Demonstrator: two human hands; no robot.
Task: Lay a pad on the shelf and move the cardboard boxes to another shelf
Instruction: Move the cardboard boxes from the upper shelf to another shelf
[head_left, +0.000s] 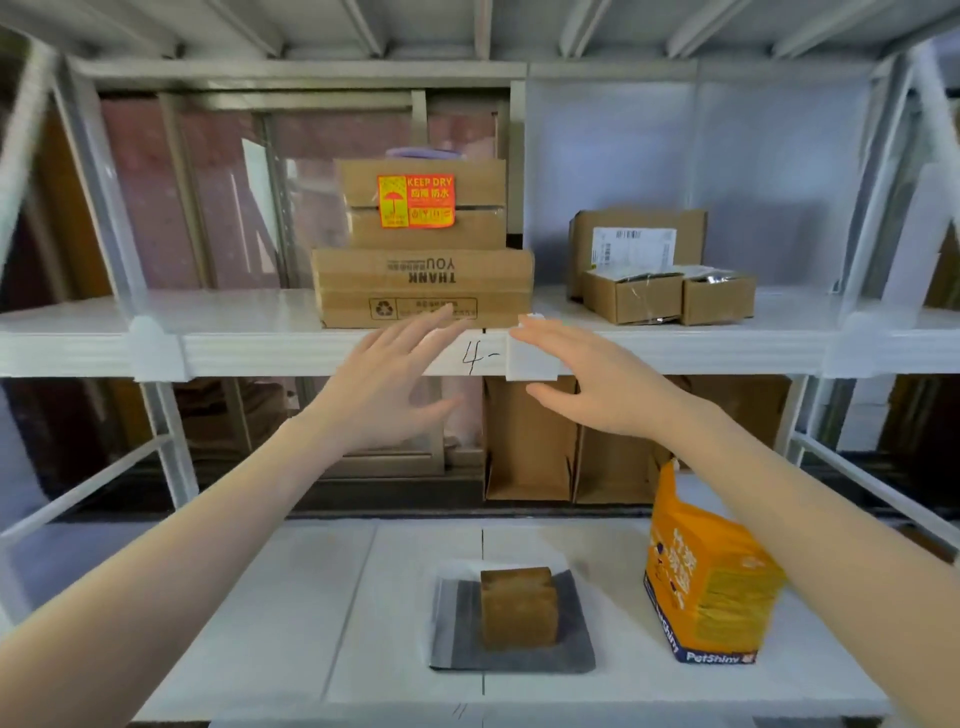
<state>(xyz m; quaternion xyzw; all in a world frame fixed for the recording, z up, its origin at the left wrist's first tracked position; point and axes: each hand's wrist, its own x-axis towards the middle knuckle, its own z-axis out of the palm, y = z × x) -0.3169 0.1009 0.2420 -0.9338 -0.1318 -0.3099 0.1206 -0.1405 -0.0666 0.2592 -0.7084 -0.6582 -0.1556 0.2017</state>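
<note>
"KEEP DRY" sticker (416, 201) on upper box (421, 202)

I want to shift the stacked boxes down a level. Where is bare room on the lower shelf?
The lower shelf is bare left of the grey pad, which already carries a small brown box. A narrower strip lies between the pad and the orange bag. The back right, by the open cartons, is crowded.

Single head-worn wide view, close to a white shelf rack (322, 356), facing straight into it — slightly downward. Upper shelf at mid-frame, lower shelf (291, 613) near the bottom edge, forearms entering from both lower corners.
</note>
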